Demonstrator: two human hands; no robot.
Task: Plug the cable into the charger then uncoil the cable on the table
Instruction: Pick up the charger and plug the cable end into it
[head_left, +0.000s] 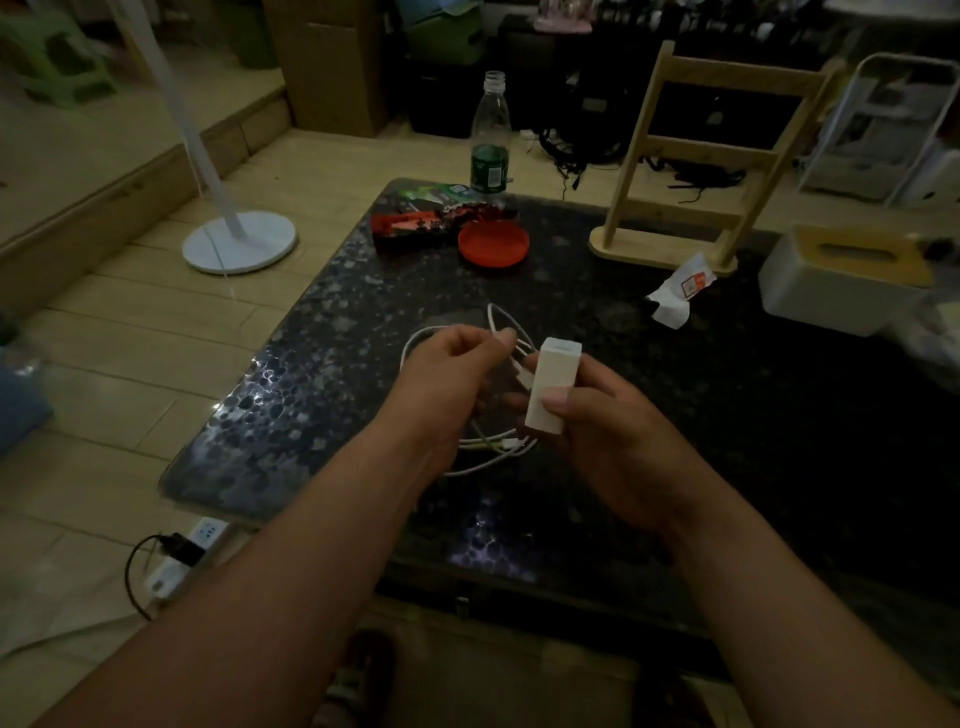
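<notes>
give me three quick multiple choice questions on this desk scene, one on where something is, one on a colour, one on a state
1. Where does the bottle stand?
A. at the table's far edge
B. on the floor by the lamp
C. inside the tissue box

2. What colour is the round lid?
A. blue
B. red
C. yellow

3. What is the state of the cable?
A. stretched out straight
B. still coiled in loops
C. cut in two

Answers:
1 A, it stands upright at the far edge of the table, behind the lid.
2 B, the lid shows plain red.
3 B, loops hang around the left hand, while the right hand holds the charger.
</notes>
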